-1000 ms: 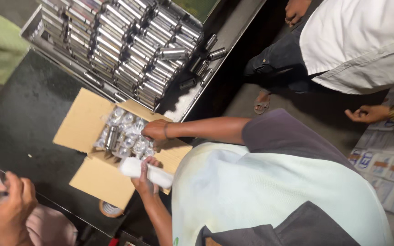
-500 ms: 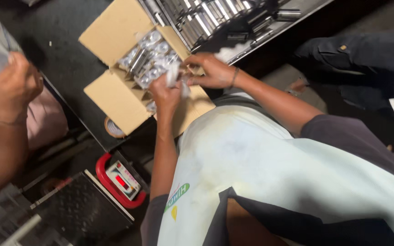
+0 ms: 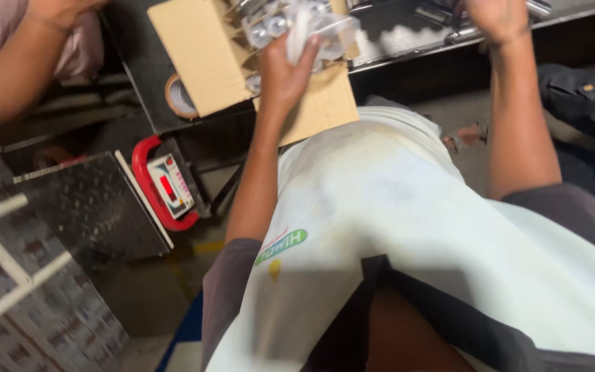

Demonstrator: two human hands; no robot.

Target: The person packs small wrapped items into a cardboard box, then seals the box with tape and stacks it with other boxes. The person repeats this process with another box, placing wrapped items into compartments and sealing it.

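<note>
I look down on a dark, black worktop (image 3: 139,76) that carries an open brown cardboard box (image 3: 194,52), its flaps spread toward me and one flap hanging past the worktop's near edge. Beside the box, at that same edge, lies a roll of brown tape (image 3: 177,96). Beyond the box a shiny metal tray (image 3: 408,34) runs off the top of the view.

My left hand (image 3: 280,72) is raised over the box, its grip closed on a clear plastic bag of small silvery metal parts (image 3: 311,27); the bag is above the box opening, just at the top edge of the frame. My right hand (image 3: 494,17) reaches up to the metal tray; it is cut by the frame, so I cannot tell how its grip stands.

Below the worktop's edge, on the floor, sits a weighing scale with a red frame and a dark checker-plate platform (image 3: 91,207). A white metal rail (image 3: 8,269) crosses the lower left corner. Another person's arm (image 3: 15,76) comes in at upper left, near the box. The room between worktop, scale and my body is narrow; to the right, the grey floor (image 3: 449,114) shows more open space.
</note>
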